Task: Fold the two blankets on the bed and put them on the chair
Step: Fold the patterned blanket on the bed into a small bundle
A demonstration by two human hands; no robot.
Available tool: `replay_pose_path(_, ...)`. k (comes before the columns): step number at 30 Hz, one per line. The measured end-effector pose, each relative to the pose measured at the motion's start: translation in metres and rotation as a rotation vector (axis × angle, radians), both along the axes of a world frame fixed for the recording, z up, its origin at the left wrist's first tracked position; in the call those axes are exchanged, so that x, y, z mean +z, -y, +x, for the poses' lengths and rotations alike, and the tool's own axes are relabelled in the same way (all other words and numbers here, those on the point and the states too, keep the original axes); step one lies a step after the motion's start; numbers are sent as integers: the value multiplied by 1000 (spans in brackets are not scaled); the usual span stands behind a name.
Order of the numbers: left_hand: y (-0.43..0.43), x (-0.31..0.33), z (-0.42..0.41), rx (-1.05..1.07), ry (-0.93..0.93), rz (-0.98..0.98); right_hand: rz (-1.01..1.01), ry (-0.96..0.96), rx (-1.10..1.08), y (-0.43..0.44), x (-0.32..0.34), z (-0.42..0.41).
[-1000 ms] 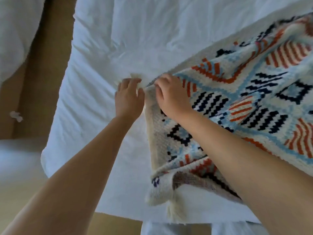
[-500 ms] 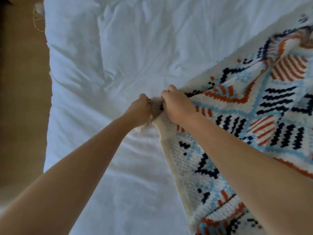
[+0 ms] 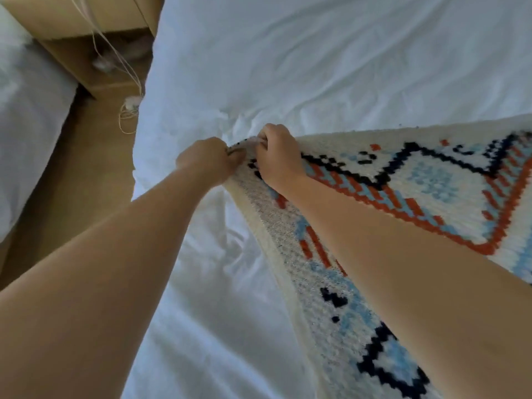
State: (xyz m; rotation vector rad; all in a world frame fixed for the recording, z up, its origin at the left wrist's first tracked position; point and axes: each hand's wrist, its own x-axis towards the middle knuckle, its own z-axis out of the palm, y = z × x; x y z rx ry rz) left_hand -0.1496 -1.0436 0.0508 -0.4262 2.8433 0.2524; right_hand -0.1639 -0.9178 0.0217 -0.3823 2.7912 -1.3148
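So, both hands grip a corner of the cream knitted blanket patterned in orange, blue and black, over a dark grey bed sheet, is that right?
No: the head view shows a white bed sheet, not dark grey. The left hand and right hand grip a corner of the cream knitted blanket.

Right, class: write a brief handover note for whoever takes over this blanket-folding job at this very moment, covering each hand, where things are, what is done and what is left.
Left hand: grips a corner of the cream knitted blanket with a black, orange and pale blue pattern.
Right hand: grips the same corner, close beside the left.
Blanket: its corner is lifted off the white bed sheet; the rest runs off to the right.
Done: no finished fold shows.
Left: fold this blanket, fold the second blanket, and put both on the chair; neither of those is in view.
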Motion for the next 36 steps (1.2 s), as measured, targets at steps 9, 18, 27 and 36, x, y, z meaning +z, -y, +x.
replay_pose_path(9,-6,-146,-3,-1,-319,-43,406,-288,167,6,-126,2)
replay_pose_path(18,-16,-111,19,-14,-319,57,351,-316,115,-4,-101,44)
replay_pose_path(27,-145,-81,283,79,-363,446,376,75,147,-151,-44,303)
replay_pose_path(36,-246,-37,471,713,353,954,562,353,150,-234,-9,468)
